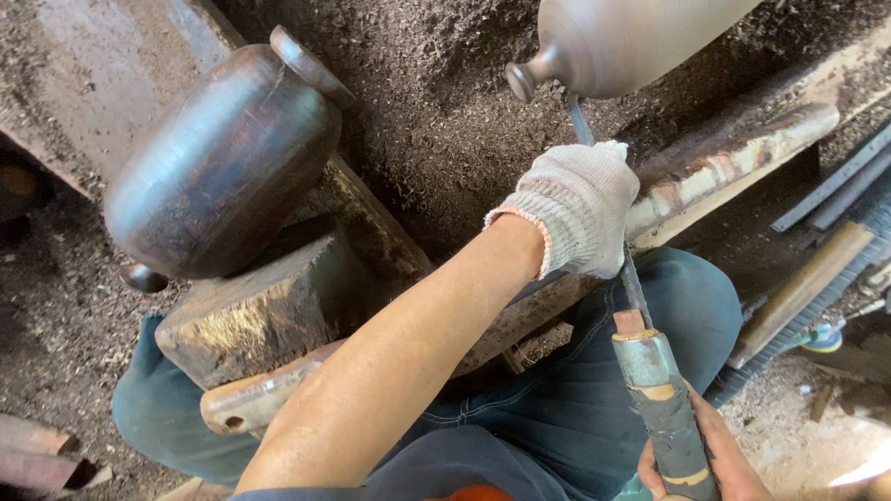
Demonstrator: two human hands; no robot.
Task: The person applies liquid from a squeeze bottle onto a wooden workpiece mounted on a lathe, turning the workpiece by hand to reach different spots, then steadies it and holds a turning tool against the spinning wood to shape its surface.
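Gloved left hand (pixel 577 209) closed over the chisel (pixel 635 295) blade on the wooden rest (pixel 733 158), bare right hand (pixel 710 459) gripping its taped handle (low right), tip under the pale vase (pixel 622 42), dark finished vase (pixel 218 162) at left, sawdust (pixel 436 111) behind.

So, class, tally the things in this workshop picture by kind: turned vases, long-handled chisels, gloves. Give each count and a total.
Turned vases: 2, a dark vase and a pale vase
Long-handled chisels: 1, the chisel
Gloves: 1, the knit glove on the left hand
Total: 4
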